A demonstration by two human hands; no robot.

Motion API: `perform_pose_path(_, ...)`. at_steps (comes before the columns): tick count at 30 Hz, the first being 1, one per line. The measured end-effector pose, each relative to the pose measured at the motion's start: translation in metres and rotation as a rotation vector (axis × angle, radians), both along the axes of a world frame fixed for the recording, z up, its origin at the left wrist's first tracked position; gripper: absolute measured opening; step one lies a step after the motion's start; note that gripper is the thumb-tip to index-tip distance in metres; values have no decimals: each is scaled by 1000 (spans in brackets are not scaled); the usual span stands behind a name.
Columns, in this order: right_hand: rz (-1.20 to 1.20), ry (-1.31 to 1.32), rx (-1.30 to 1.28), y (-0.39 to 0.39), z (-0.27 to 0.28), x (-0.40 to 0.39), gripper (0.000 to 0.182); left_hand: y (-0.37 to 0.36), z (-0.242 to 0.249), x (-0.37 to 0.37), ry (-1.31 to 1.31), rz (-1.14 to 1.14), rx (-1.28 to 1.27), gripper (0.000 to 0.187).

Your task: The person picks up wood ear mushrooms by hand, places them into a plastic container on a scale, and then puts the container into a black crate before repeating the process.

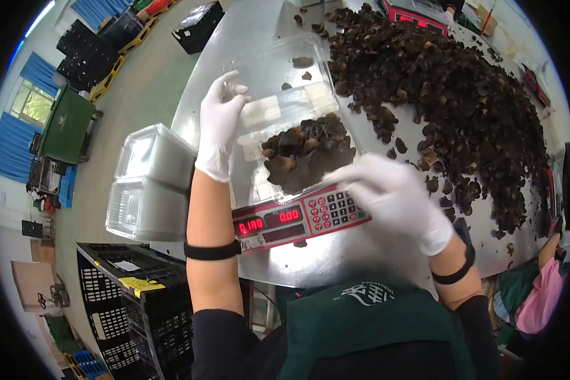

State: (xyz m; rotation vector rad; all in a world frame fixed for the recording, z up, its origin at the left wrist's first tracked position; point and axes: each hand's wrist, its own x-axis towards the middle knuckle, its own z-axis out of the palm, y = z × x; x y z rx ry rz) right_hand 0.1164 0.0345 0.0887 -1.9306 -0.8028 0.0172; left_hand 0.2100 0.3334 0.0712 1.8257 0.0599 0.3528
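Observation:
A clear plastic clamshell box [278, 183] holds a heap of dark wood ear mushrooms [307, 152]. It rests on a red digital scale [335, 208] whose lit displays show red digits. The box's transparent lid [269, 63] is folded back, with a few mushroom pieces seen through or on it. My left hand [220, 117], in a white glove, is beside the lid's left edge, thumb and fingers apart. My right hand [389, 196], also gloved, hovers at the box's front right corner by the scale's keypad. Motion smears its fingers, so their hold cannot be made out.
A large pile of wood ear mushrooms [443, 95] spreads over the right of the metal table [323, 259]. Stacked clear boxes [149, 183] stand at the left edge. Black crates [145, 304] are below. Another scale [418, 19] sits at the back; a person's pink sleeve [538, 301] shows at right.

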Motion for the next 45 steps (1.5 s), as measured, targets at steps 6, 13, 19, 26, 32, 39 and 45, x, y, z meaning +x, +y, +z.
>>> perform_pose_path(6,-16,-270,-570,80,-19,-1,23,-27,33,-53,-184,-28,79,38)
perform_pose_path(13,-57,-401,-721,82,-31,0,11,-58,6,-123,-266,-38,447,44)
perform_pose_path(19,-217,-412,16,18,-32,-12,16,-67,-19,-130,-307,1,418,48)
perform_pose_path(26,-464,216,0,-25,-25,17,47,-71,-42,-159,-242,92,415,40)
perform_pose_path(32,-136,710,221,-9,-52,52,52,-63,-34,-145,-102,223,186,33)
perform_pose_path(39,-2,864,366,-13,-52,49,61,-45,-15,-141,358,-77,-165,60)
perform_pose_path(45,-132,762,398,-11,-50,19,53,-52,-32,-152,298,-106,-547,64)
